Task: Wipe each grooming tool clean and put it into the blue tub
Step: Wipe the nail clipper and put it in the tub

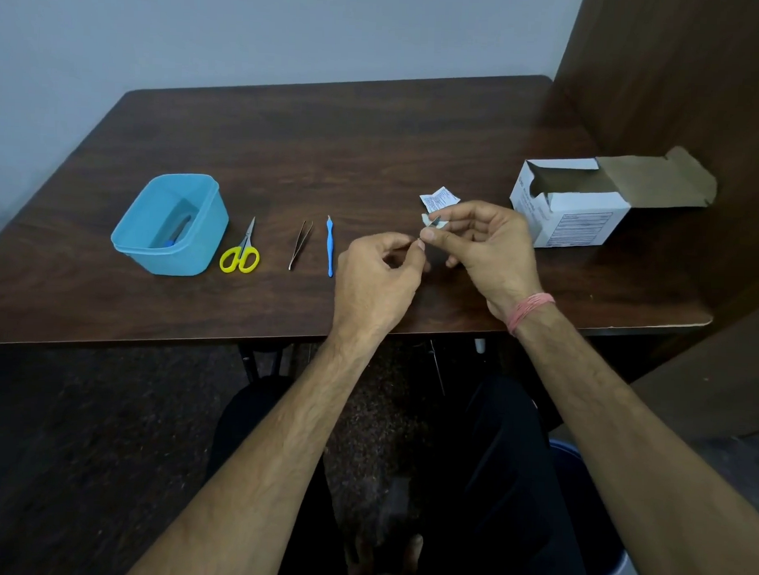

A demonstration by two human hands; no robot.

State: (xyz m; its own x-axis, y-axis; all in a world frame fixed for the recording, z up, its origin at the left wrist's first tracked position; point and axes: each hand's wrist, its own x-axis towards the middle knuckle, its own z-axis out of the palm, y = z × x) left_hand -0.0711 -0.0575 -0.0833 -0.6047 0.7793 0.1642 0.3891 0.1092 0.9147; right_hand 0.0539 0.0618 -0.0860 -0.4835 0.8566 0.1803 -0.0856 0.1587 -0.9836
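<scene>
Two hands meet above the table (374,128), a bit to the right of its middle. The left hand (375,283) curls its fingers and pinches one end of a thin metal tool (431,224). The right hand (484,248) curls too and pinches a small white wipe (437,221) around the tool's other end. The tool is too small and hidden to name. A pink thread band (532,312) goes around the right wrist.

The table is dark brown wood with a smooth top. At 9 o'clock from the hands lie three tools in a row, all apart. Nearest is a thin blue plastic stick (330,247). Next are shiny metal tweezers (300,243). Then come small scissors (241,250) with round yellow handles. Just left of the scissors sits the tub (134,235), blue plastic with round corners. Something blue lies inside it, hard to make out.

At 12 o'clock from the hands, very close, lies a torn white packet (440,197) with tiny print. At 2 o'clock sits a white card box (578,208) on its side, flap open.
</scene>
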